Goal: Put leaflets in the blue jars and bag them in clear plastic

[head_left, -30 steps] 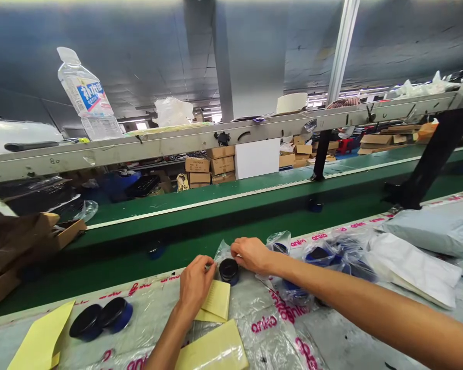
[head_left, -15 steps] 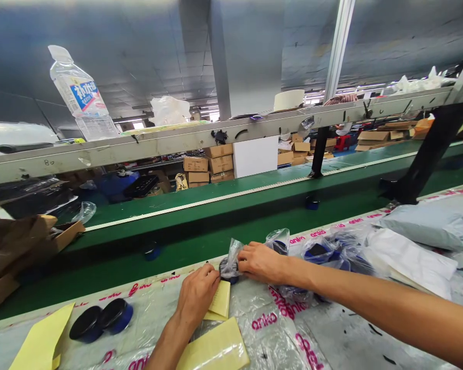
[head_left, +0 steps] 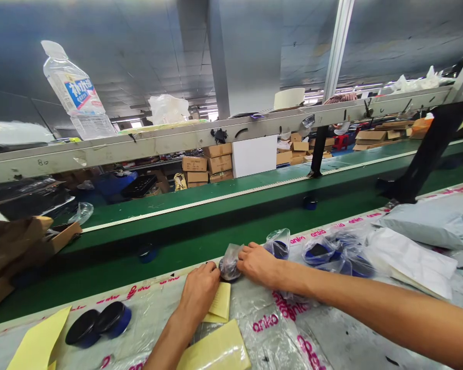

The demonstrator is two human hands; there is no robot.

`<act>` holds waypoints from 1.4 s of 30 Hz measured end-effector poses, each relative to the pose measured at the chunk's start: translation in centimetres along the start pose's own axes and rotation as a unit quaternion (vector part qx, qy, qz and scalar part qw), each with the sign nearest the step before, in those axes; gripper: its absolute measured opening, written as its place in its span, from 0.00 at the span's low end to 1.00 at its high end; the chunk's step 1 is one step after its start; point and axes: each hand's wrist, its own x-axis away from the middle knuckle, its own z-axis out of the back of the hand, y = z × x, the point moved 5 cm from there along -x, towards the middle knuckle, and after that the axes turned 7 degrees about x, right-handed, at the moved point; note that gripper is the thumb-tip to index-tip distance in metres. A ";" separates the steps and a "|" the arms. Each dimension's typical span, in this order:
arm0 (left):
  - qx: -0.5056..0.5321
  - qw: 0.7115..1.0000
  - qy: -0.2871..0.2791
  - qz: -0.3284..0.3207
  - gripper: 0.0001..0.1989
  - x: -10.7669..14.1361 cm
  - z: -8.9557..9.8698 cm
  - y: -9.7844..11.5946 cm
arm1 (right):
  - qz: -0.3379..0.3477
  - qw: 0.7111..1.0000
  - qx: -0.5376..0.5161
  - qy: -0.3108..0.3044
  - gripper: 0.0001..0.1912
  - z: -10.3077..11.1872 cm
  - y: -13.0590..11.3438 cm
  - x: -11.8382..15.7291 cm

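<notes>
Between the fingertips of a curled left hand [head_left: 198,294] and a spread right hand [head_left: 257,264], a light black-and-blue jar in slippery clear film [head_left: 229,263] sits pressed, best held by its stiff body.

Round black-lidded jar [head_left: 226,269], lid up, wrapped in a crumpled clear bag [head_left: 232,258], on the plastic-covered worktop [head_left: 324,334]; further left, two unbagged black-and-blue jars [head_left: 98,318], side by side and touching, lids showing.
</notes>
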 end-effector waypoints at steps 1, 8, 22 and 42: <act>0.010 1.000 0.005 0.008 0.11 -0.1 0.1 -0.1 | -0.021 1.000 -0.006 -0.008 0.06 -0.1 0.2 -0.1; 0.043 0.999 0.020 0.021 0.10 -0.5 0.1 -0.2 | -0.064 0.996 -0.050 -0.045 0.08 0.2 1.1 -0.8; 0.157 0.984 0.083 0.004 0.09 -0.5 -0.2 -1.4 | -0.112 0.987 -0.101 -0.062 0.09 1.3 1.7 -0.7; 0.321 0.944 0.081 -0.007 0.07 -1.1 -0.7 -2.0 | -0.111 0.982 -0.153 -0.019 0.12 0.7 2.3 -0.4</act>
